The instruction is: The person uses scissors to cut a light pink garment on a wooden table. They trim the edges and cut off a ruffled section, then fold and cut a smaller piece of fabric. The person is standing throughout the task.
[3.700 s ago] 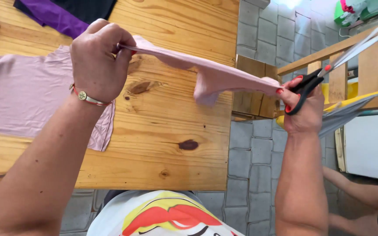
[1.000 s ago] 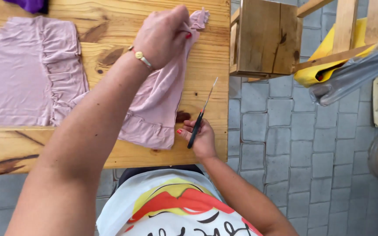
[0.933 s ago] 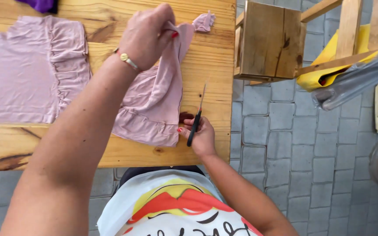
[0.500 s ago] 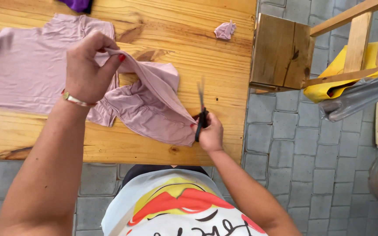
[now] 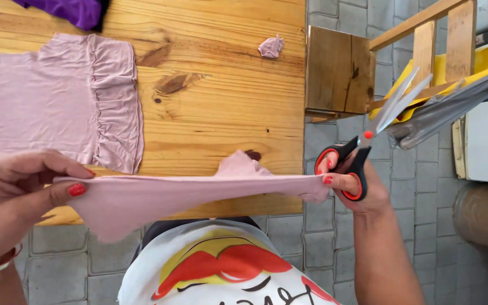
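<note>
Across the upper left of the frame lies the wooden worktop [image 5: 221,113], with a pink ruffled garment [image 5: 52,101] spread flat on it. Lower down, a pink fabric strip [image 5: 187,195] runs stretched across the middle, hanging in front of the worktop's near edge. At the lower left, the left hand [image 5: 12,195] pinches one end. At centre right, the right hand [image 5: 348,183] grips the other end and black-and-red scissors [image 5: 368,141], blades apparently parted, pointing up right. A small pink scrap [image 5: 270,46] sits near the worktop's top edge.
</note>
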